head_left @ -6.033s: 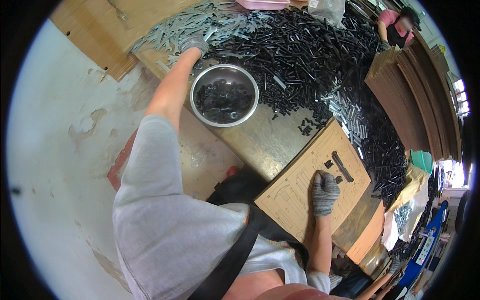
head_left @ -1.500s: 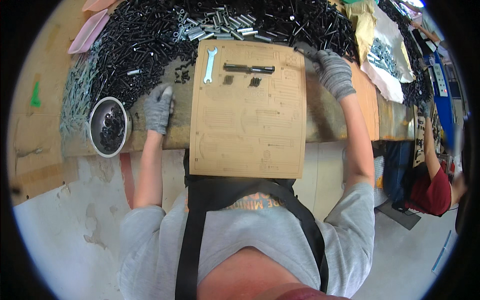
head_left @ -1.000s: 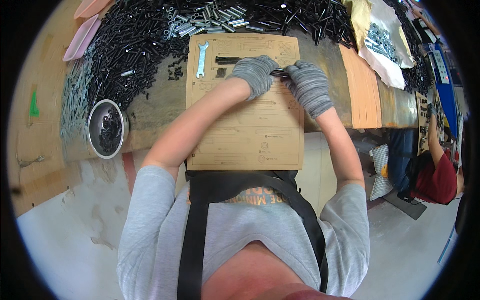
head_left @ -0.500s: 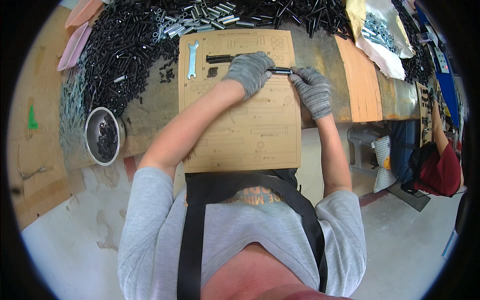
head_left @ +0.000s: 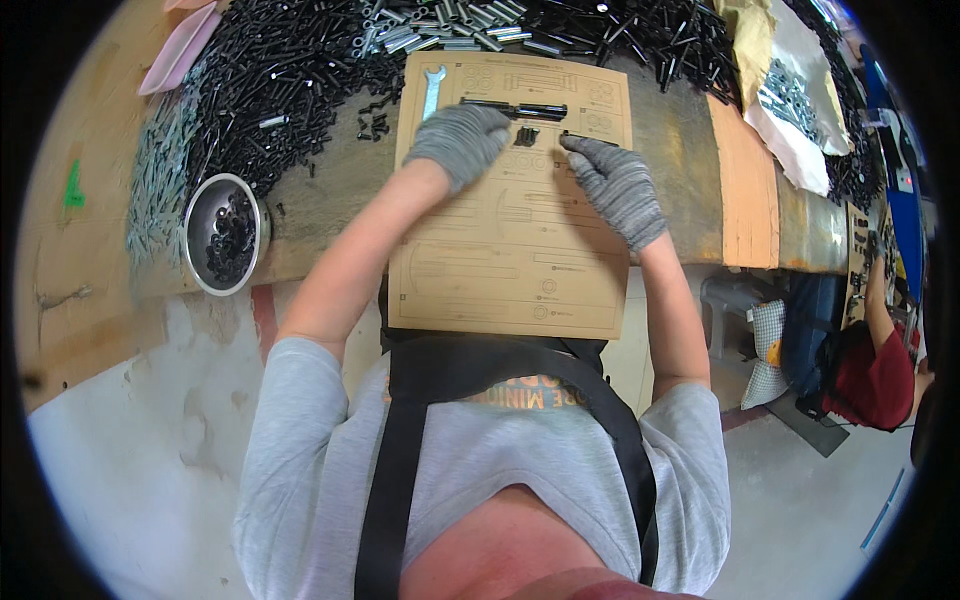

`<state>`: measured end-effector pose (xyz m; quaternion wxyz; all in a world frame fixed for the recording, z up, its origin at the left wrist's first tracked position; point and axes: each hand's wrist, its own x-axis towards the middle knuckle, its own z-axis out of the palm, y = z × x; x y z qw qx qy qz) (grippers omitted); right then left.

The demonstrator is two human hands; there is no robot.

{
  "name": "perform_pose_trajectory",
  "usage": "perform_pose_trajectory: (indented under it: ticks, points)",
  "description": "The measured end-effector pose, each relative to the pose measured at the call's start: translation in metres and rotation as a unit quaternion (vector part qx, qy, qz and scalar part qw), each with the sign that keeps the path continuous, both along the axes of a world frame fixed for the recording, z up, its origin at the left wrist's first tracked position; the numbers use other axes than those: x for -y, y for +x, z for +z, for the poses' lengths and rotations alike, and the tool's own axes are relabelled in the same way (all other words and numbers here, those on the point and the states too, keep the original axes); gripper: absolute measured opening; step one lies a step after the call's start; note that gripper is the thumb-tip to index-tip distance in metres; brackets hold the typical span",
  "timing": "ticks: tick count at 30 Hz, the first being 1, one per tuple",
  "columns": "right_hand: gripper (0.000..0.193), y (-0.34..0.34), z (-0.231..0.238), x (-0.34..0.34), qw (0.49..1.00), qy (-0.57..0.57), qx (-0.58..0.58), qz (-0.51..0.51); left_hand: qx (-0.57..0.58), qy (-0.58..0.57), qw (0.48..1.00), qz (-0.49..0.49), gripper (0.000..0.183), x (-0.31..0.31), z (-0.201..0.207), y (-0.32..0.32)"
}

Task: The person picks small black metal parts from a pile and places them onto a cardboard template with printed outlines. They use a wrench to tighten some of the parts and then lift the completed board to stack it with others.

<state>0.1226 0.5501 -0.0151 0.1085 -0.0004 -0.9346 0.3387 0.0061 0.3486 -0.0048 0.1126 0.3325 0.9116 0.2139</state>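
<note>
A brown printed cardboard sheet lies over the bench's near edge, with outlines of hardware on it. My gloved left hand is over its upper left part, fingers loosely stretched and no object visible in them. Just beyond those fingers lie long black bolts, partly hidden by the hand. Below the bolts is a small cluster of short black pieces. A silver open-end wrench rests at the upper left corner. At the sheet's right side, my gloved right hand is closed on a thin black bolt, mostly covered by the fingers.
Piles of black bolts and silver sleeves cover the back of the bench. A metal bowl of black parts stands left. Silver screws lie on white wrapping at right. Farther right, a person in a red top works.
My hands have come apart. The left has moved off the black bolt both were holding, uncovering the bolts and short pieces; the right keeps a black bolt. The whole view has shifted slightly.
</note>
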Motion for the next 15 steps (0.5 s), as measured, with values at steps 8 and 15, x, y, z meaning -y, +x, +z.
perform_pose_trajectory:
  ticks: [8, 15]
  points:
    - [0.023, -0.018, -0.015, 0.023, 0.994, 0.1, 0.044, -0.001, -0.032, -0.071, 0.997, -0.014, 0.034, -0.014, -0.015, 0.014]
    - [0.027, -0.018, -0.014, 0.024, 0.995, 0.095, 0.038, 0.005, -0.013, -0.089, 0.996, -0.013, 0.035, -0.018, -0.003, 0.017]
